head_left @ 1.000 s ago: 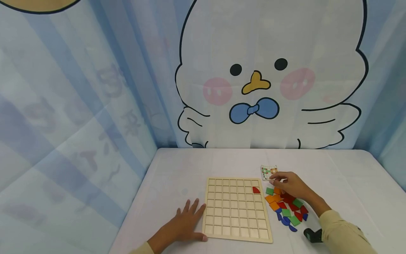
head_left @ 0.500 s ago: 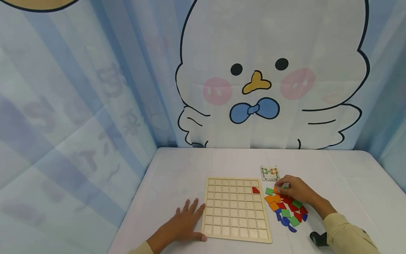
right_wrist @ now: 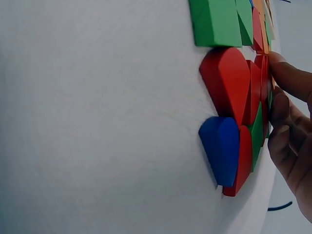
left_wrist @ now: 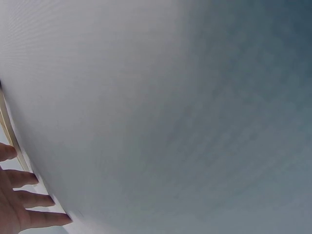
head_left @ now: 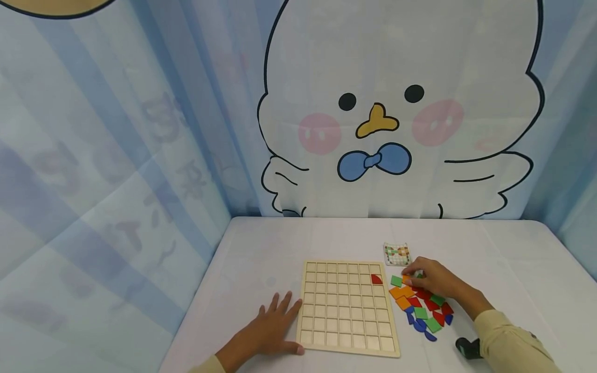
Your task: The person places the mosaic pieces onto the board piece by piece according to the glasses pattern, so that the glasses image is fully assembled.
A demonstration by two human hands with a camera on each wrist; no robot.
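Note:
My left hand lies with spread fingers beside a wooden grid board, index fingertip and thumb at its left edge; the left wrist view shows straight fingers too. One red quarter-round piece sits in a cell near the board's upper right corner. To the right of the board is a pile of coloured pieces. Over its far end, my right hand pinches an orange tile between thumb and index finger. The right wrist view shows the other fingers curled beside red pieces and a blue piece.
A small printed pattern card lies behind the pile. Green tiles and blue pieces spread toward the near side. A dark object is by the right sleeve. A cartoon-printed curtain hangs behind the table.
My right hand has moved slightly right and down from beside the card to the orange tile at the pile's far end, uncovering the card. The left hand stays put.

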